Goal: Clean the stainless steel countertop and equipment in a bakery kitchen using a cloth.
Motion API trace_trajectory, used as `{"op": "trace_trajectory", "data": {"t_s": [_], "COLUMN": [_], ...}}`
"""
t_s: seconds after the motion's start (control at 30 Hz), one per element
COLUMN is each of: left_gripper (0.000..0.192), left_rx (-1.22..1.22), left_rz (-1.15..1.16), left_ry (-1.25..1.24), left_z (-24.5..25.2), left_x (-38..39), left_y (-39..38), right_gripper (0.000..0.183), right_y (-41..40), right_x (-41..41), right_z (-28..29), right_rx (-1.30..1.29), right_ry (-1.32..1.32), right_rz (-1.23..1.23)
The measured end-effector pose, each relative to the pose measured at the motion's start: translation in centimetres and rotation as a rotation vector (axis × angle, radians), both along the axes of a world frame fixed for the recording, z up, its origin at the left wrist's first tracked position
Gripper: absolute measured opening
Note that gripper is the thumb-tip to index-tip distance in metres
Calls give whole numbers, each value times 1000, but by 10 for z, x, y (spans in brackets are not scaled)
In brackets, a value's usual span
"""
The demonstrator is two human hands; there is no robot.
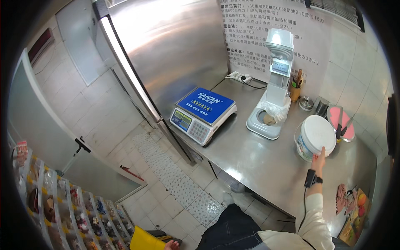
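My right hand (pixel 318 160) is at the near rim of a lidded white plastic bucket (pixel 316 134) on the steel worktop. One finger lies over the lid's edge, and the others bend against the bucket's side. A wire handle and a printed label show on the bucket's left. Low in the picture, my left hand (pixel 172 245) is partly cut off by the frame edge, beside a yellow panel-like object (pixel 147 240). Whether it grips that object cannot be seen. Left of the bucket stands a white machine (pixel 279 84) on a column, with a plastic bag (pixel 274 112) on its base.
A KAICAN scale (pixel 203 115) sits on the steel worktop (pixel 250 164) near a steel cabinet (pixel 175 47). Knives (pixel 339 125) lie on a pink board (pixel 333 114) behind the bucket. A pink cloth (pixel 341 198) is at right. Clear bins (pixel 82 215) fill the lower left.
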State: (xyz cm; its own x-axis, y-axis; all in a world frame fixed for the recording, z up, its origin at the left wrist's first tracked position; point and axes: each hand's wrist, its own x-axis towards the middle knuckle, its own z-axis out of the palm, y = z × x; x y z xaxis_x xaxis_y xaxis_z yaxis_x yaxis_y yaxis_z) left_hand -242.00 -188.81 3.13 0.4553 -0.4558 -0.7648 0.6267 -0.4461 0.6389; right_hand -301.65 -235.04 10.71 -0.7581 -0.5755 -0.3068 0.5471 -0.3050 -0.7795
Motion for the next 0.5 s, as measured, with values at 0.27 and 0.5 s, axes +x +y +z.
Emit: {"op": "trace_trajectory", "data": {"t_s": [0.27,0.5], "left_gripper": [32,30], "left_rx": [-147,-154], "left_rz": [-182,-411], "left_ry": [-45,-105], "left_z": [-4,25], "left_x": [69,85], "left_y": [-177,-317], "right_gripper": [37,40], "right_y": [87,90], "right_x": [59,96], "right_z": [32,102], "right_rx": [1,179], "right_ry": [169,175], "right_rz": [-332,-140]}}
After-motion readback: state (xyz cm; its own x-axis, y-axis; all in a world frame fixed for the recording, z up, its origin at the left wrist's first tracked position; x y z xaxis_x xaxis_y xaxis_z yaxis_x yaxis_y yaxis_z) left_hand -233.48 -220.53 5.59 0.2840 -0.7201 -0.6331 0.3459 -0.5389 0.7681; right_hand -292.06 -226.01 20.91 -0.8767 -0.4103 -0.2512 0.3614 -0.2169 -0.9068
